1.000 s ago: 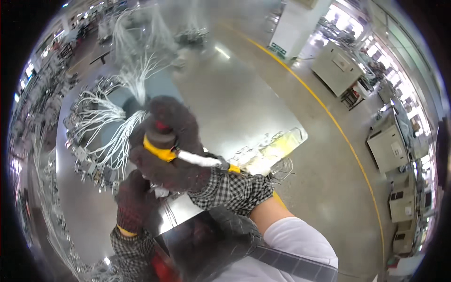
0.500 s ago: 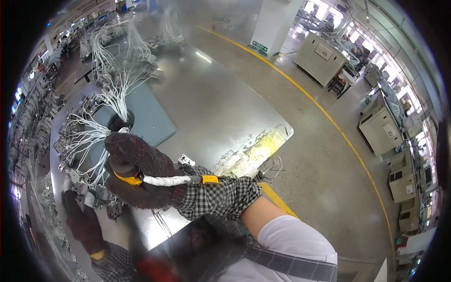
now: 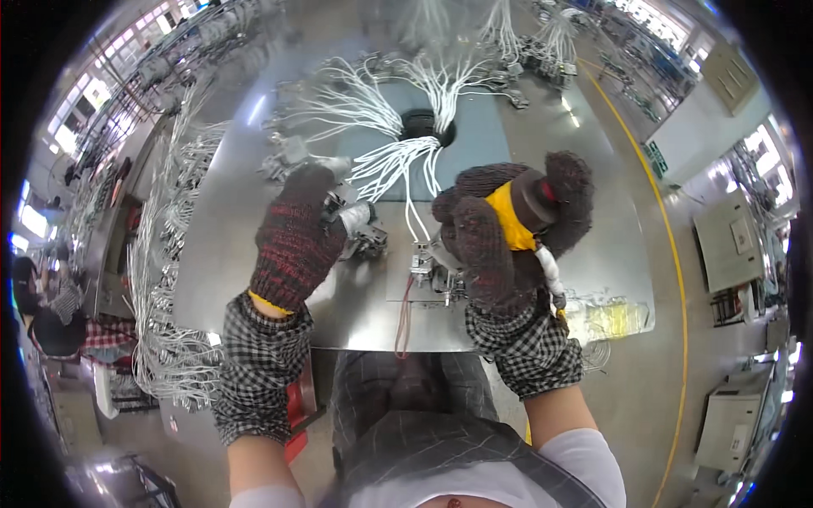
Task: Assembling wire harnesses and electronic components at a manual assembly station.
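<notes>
Both my hands wear dark red-black knit gloves above checked sleeves. My left hand [image 3: 298,237] is closed, its fingers bent over a small metal fitting [image 3: 366,244] at the cluster's left; white tape wraps a fingertip. The fingers of my right hand [image 3: 500,229] wrap a dark cylindrical power tool [image 3: 535,201] with a yellow band and a white-wrapped cord [image 3: 550,273]. Its working tip is hidden. Beside that hand, a metal part [image 3: 421,261] sits at the end of white wires [image 3: 398,161], which fan from a black round hub [image 3: 417,124]. A thin reddish loop [image 3: 403,326] hangs there.
A grey-blue mat [image 3: 480,127] lies under the hub on the metal table [image 3: 229,229]. More wire bundles [image 3: 555,42] stand at the far right. Hanging wires [image 3: 174,339] line the left side. Yellowish taped paper [image 3: 614,317] covers the right front corner.
My view has swung left, so the table now lies straight ahead. My left hand has come up beside the metal fittings; my right hand still grips the power tool.
</notes>
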